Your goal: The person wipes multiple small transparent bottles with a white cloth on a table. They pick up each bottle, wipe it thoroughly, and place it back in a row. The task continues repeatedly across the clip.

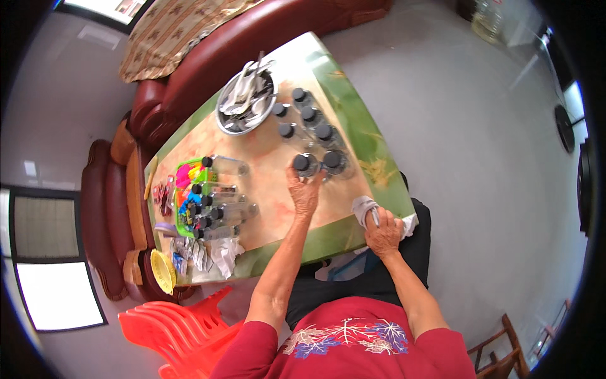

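Observation:
My left hand is closed around a clear bottle with a black cap, which stands at the near end of a group of similar bottles. Right beside it is another black-capped bottle. At the table's right front corner, my right hand grips a crumpled whitish cloth, part of which shows on either side of the fingers. More upright bottles stand farther back in the group. Several clear bottles lie on their sides at the left, caps pointing left.
A metal bowl of spoons stands at the back. On the left are a green basket of colourful packets, crumpled tissue and a yellow basket. Red plastic chairs stand front left; a dark red sofa lies behind the table.

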Demonstrator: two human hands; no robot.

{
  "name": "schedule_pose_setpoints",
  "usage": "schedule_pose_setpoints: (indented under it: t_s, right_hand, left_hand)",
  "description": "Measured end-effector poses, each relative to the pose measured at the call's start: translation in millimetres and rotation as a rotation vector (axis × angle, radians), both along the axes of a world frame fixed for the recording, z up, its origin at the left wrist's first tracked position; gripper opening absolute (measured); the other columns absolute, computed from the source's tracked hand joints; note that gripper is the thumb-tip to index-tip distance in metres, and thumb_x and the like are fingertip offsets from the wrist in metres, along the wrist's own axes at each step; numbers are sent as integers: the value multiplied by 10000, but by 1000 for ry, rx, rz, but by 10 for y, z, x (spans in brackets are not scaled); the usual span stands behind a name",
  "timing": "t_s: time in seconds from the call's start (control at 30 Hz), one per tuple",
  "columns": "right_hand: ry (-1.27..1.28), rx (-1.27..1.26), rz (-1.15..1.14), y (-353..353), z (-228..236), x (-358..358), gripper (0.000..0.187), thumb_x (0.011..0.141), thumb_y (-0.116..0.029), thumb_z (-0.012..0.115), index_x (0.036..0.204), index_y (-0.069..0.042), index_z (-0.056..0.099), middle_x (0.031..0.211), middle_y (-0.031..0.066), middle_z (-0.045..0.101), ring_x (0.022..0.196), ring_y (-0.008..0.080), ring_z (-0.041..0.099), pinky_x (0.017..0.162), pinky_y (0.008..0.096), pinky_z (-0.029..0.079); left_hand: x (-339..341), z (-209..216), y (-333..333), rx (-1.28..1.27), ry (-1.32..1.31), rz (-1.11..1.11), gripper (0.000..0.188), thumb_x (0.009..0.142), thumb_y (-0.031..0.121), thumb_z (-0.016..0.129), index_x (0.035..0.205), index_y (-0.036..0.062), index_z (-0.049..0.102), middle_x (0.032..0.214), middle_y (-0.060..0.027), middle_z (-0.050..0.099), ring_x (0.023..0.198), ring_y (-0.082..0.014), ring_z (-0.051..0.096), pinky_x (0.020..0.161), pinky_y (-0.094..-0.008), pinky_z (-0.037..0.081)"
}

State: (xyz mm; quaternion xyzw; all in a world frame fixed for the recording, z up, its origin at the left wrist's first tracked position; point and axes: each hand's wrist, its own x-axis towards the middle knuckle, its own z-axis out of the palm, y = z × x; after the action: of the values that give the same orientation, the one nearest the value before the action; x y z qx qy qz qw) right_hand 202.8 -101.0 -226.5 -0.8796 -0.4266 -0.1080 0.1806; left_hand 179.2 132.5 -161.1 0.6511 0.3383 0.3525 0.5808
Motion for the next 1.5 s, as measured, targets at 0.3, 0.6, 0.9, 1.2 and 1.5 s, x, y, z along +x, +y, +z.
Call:
schedule_pose_setpoints:
  t_s: [0.3,0.6,0.9,1.2,1.5]
  right_hand:
    - [39,-28,5,27,-21,-25,512,621,-257,663,1109,-141,564,1182,99,477,1056,261,465,782,423,350]
    - [21,-4,24,36,-22,-14,537,594,-242,661,1110,-133,558,1178,108,479,1055,276,457,777,421,354]
    - [42,-9,36,28,-68,-11,530,611,-238,627,1120,-108,554,1177,130,467,1042,299,460,781,436,357]
    - [4,-2,32,19,-68,-17,515,603,-221,633,1102,-107,573,1186,120,471,1042,291,463,777,431,358]
    - [-69,-34,13,43,-23,-32,459,656,-218,621,1105,-156,551,1134,71,475,1044,236,456,767,409,347]
  left_hand:
    - [-160,160,-85,62,199,-11,867,678,-24,706,1376,97,206,1353,-114,301,1248,-250,346,978,-444,388]
    - [-673,69,1276,375,371,679,933,728,205,731,1382,-55,118,1383,-255,250,1306,-369,252,1087,-428,210]
    - [-862,-237,2278,270,455,883,948,610,212,827,1330,-18,256,1318,-211,403,1223,-326,393,1040,-394,274]
    - [-840,-188,1492,297,145,455,593,708,75,761,1163,18,386,1100,-107,488,1068,-202,475,922,-331,383]
    - [-1394,160,-315,-9,129,161,551,768,25,696,1234,56,404,1161,-58,484,1042,-155,495,831,-304,447]
